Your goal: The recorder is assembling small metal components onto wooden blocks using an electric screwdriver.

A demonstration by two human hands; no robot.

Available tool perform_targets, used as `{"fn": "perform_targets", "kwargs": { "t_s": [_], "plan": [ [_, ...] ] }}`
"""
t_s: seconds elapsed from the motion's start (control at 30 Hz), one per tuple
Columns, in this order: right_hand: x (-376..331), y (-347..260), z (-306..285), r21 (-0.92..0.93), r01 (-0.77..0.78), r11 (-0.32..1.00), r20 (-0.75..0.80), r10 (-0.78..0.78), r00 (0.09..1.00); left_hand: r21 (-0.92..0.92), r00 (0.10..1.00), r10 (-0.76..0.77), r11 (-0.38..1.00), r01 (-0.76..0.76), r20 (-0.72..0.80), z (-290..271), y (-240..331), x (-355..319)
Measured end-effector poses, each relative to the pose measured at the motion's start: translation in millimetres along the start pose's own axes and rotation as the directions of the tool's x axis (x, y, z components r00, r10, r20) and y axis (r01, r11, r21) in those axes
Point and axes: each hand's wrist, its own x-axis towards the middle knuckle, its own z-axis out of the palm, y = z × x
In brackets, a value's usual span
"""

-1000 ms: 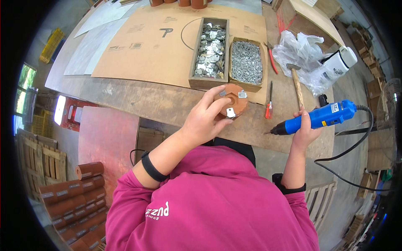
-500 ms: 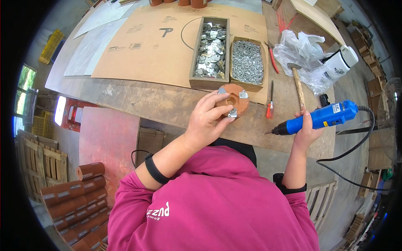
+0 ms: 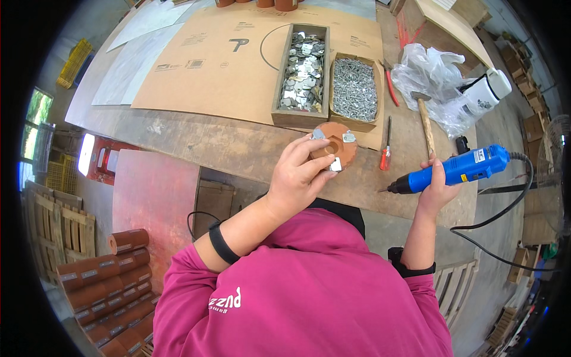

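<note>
Over the table's near edge, my left hand (image 3: 297, 172) grips a round reddish-brown disc (image 3: 348, 153) with a recess in its middle. Small metal plates show at the disc's rim, on the upper left, upper right and bottom. My right hand (image 3: 439, 189) is closed around a blue electric screwdriver (image 3: 461, 167), whose black nose and bit point left toward the disc, apart from it. Beyond the disc stand a wooden box of small metal plates (image 3: 302, 77) and a cardboard box of screws (image 3: 354, 89).
A red-handled screwdriver (image 3: 386, 156), a hammer (image 3: 426, 124) and red-handled pliers (image 3: 392, 88) lie right of the boxes. Past them are a clear plastic bag (image 3: 437, 68) and a white jug (image 3: 486, 90). A black cable (image 3: 523, 199) trails from the tool. Brown cylinders (image 3: 107, 285) are stacked lower left.
The disc has tilted and turned slightly in my left hand, showing more of its face and upper-left plate. My right hand and the electric screwdriver hold nearly still.
</note>
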Motion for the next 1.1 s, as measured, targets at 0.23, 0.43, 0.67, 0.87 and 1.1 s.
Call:
{"fn": "perform_targets", "kwargs": {
  "t_s": [0.23,0.43,0.67,0.87,1.1],
  "plan": [
    [1,1,-1,0.001,0.031,1.000,0.021,-0.031,0.999,0.037,0.998,0.008,0.999,-0.010,0.056,-6,0,3],
    [2,2,-1,0.012,0.006,1.000,0.015,-0.006,1.000,0.093,0.998,0.045,0.994,-0.049,0.050,-23,2,46],
    [0,-5,3,0.011,-0.092,0.996,0.009,0.092,0.996,0.291,0.875,-0.187,0.955,0.055,0.447,14,-45,127],
    [-2,-4,4,0.008,-0.060,0.998,0.022,0.060,0.998,0.625,0.656,-0.387,0.762,-0.168,0.648,65,-61,149],
    [0,0,0,0.028,-0.074,0.997,0.001,0.074,0.997,0.622,0.664,-0.415,0.777,-0.098,0.622,65,-60,152]
  ]
}}
